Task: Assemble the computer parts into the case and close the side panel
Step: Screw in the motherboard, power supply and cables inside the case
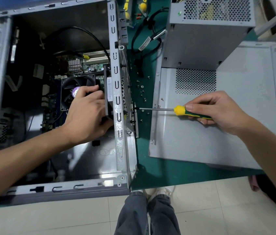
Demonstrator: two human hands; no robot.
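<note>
Case (119,126), grey steel, lies open-side up on the green table (159,168), long axis running away from the person. Side panel (218,126) lies flat just right. Inside, left hand (86,116) grasps the black rear fan (107,92). Right hand (218,109) grips a yellow-green screwdriver (183,111), shaft horizontal, tip pointing left against the case's rear wall.

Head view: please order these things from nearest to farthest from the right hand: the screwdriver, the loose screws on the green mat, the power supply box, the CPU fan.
1. screwdriver, gripped in the right hand.
2. loose screws, on the green mat to its left.
3. power supply box, standing at the far side.
4. CPU fan, inside the case, beside the left hand.
</note>
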